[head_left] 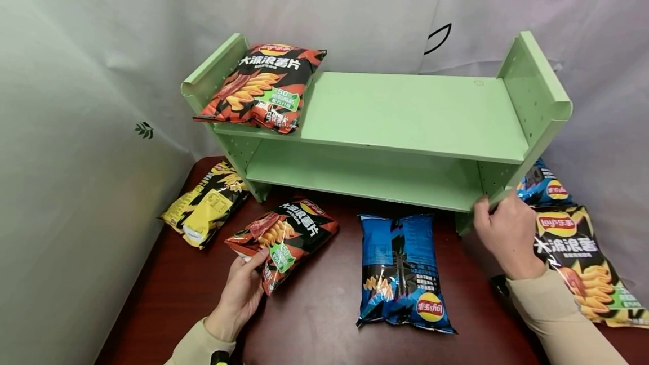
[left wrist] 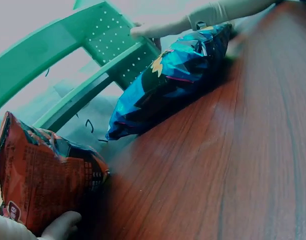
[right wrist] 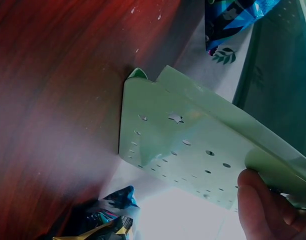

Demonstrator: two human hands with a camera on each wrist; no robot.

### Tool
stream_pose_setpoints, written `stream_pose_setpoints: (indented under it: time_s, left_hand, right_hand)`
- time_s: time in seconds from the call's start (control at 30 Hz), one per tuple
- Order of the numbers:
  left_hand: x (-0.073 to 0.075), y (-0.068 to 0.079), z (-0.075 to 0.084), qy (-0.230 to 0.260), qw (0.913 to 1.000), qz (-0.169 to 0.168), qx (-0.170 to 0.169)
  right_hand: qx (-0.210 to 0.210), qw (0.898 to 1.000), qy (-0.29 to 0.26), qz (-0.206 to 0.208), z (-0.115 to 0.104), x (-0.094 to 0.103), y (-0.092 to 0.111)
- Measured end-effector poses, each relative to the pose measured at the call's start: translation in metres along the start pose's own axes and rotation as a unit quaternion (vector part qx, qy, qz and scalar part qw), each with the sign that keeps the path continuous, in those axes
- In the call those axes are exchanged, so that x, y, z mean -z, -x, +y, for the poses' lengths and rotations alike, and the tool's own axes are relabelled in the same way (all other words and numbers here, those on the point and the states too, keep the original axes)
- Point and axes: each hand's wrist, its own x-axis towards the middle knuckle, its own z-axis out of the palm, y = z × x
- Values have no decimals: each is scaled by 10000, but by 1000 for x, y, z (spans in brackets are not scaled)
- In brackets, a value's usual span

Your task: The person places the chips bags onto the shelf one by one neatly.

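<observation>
My left hand grips a red and black bag of potato chips by its lower left corner, thumb on the printed front. The left wrist view shows the back of this chip bag, held above the table. With my right hand I hold the front edge of the right side panel of a green two-tier shelf. In the right wrist view the fingers lie against that perforated panel. Another red and black chip bag leans at the left end of the top tier.
A blue chip bag lies on the dark red table between my hands. One yellow bag lies left of the shelf. Right of it are a black and yellow bag and a partly hidden blue bag. Pale curtains hang behind.
</observation>
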Motion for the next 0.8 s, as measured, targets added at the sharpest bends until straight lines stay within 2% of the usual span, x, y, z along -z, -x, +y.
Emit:
stream_pose_setpoints:
  time_s: [0.1, 0.2, 0.3, 0.37, 0.43, 0.53, 0.7, 0.77, 0.8]
  left_hand:
    - [0, 1, 2, -287, 9994, 161, -116]
    - [1, 2, 4, -792, 9959, 375, -217]
    - [4, 4, 7, -1438, 9878, 554, -242]
    - [6, 4, 9, -1939, 9792, 520, -304]
    - [8, 4, 10, -2428, 9683, 427, -412]
    - [11, 3, 14, -3104, 9472, 338, -733]
    - [21, 1, 20, -3785, 9151, 375, -1337]
    - [26, -1, 23, -4098, 8958, 334, -1687]
    - [28, -2, 24, -4323, 8811, 310, -1895]
  right_hand:
    - [-8, 10000, 27, -22, 0, 0, 0]
    - [-21, 10000, 54, -33, 0, 0, 0]
    - [-4, 10000, 39, -26, 0, 0, -1]
    - [12, 10000, 16, 3, 0, 0, -1]
    - [25, 10000, -6, 33, 0, 0, -1]
    - [20, 10000, -32, 72, 0, 0, -1]
    - [21, 10000, -42, 62, 1, 0, -1]
    - [25, 10000, -35, 53, 1, -1, -1]
    - [27, 10000, -30, 53, 1, -1, -1]
